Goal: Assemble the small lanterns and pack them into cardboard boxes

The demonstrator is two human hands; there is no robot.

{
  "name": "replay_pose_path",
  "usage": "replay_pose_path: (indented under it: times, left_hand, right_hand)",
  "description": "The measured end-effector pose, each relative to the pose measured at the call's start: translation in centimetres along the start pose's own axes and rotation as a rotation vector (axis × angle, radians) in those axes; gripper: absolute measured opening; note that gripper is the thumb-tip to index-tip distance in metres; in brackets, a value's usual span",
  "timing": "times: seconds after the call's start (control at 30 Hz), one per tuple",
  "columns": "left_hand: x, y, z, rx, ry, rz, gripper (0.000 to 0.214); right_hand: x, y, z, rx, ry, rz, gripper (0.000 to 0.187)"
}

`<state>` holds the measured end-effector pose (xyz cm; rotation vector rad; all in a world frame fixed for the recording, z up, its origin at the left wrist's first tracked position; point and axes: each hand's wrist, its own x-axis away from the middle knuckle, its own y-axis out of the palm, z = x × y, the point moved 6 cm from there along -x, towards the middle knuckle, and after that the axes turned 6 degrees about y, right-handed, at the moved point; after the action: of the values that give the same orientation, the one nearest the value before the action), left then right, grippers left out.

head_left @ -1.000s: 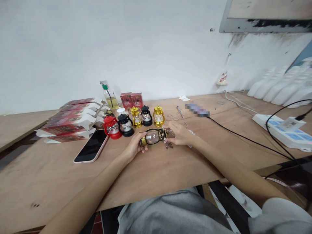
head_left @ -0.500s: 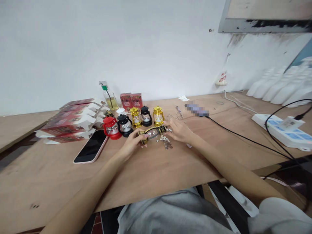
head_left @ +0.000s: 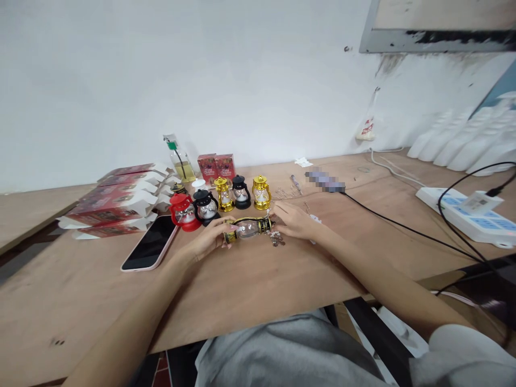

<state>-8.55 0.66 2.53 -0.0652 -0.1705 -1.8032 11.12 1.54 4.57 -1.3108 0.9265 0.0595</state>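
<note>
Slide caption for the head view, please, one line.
Left hand holding a sideways bronze-coloured lantern by its base, right hand at its top, small loose pieces nearby.

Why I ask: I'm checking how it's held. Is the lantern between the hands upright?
No, the lantern is held sideways, its base in the left hand.

A phone (head_left: 150,243) lies on the worktop (head_left: 226,301), a bottle (head_left: 186,170) of yellow liquid stands near the wall (head_left: 258,80), and white bottles (head_left: 459,144) stand behind a power strip (head_left: 484,224).
</note>
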Motion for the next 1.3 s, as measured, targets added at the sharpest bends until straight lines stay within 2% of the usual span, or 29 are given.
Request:
replay_pose_path:
  times: [0.07, 0.17, 0.23, 0.37, 0.5, 0.57, 0.63, 0.73, 0.83, 0.93, 1.03, 1.17, 1.3]
  left_hand:
    - [-0.1, 0.0, 0.1, -0.006, 0.012, -0.008, 0.04]
    - [-0.1, -0.3, 0.1, -0.018, 0.009, -0.01, 0.041]
    - [-0.1, -0.3, 0.1, -0.029, -0.002, -0.04, 0.04]
    - [0.2, 0.2, -0.5, -0.067, -0.06, -0.144, 0.039]
    - [0.0, 0.2, -1.1, -0.051, -0.065, -0.127, 0.038]
    - [-0.2, 0.4, -1.3, -0.037, -0.05, -0.144, 0.036]
    - [-0.4, 0.5, -1.3, -0.022, -0.034, -0.171, 0.036]
    - [-0.6, 0.4, -1.2, -0.021, -0.001, -0.182, 0.036]
    - [-0.5, 0.6, -0.6, -0.118, 0.079, -0.178, 0.037]
    - [-0.3, 0.7, 0.5, -0.337, 0.24, -0.115, 0.04]
    - [0.2, 0.8, 1.6, -0.451, 0.405, -0.025, 0.041]
    - [0.3, 0.3, 2.1, -0.401, 0.52, 0.054, 0.043]
    - [0.2, -0.8, 2.3, -0.304, 0.608, 0.206, 0.045]
  right_hand:
    - [0.0, -0.1, 0.1, -0.03, 0.004, 0.009, 0.019]
    - [-0.1, -0.3, 0.0, -0.075, 0.007, 0.022, 0.036]
    - [-0.1, -0.2, -0.1, -0.108, 0.017, -0.017, 0.042]
    - [-0.1, 0.8, -0.4, -0.281, 0.092, -0.182, 0.041]
    - [0.1, 1.4, 0.5, -0.486, 0.267, -0.251, 0.028]
    - [0.1, 1.2, 1.3, -0.496, 0.327, -0.21, 0.028]
    - [0.1, 0.6, 1.9, -0.469, 0.338, -0.126, 0.035]
    - [0.1, -0.1, 2.2, -0.381, 0.306, -0.007, 0.043]
    - [0.2, -0.3, 1.9, -0.216, 0.255, 0.06, 0.038]
    - [0.4, -0.3, 1.3, -0.07, 0.197, 0.109, 0.034]
    - [0.5, -0.3, 1.0, -0.047, 0.153, 0.152, 0.033]
    - [0.6, -0.6, 0.7, -0.119, 0.149, 0.195, 0.036]
    - [0.4, -1.1, -0.1, -0.238, 0.167, 0.195, 0.038]
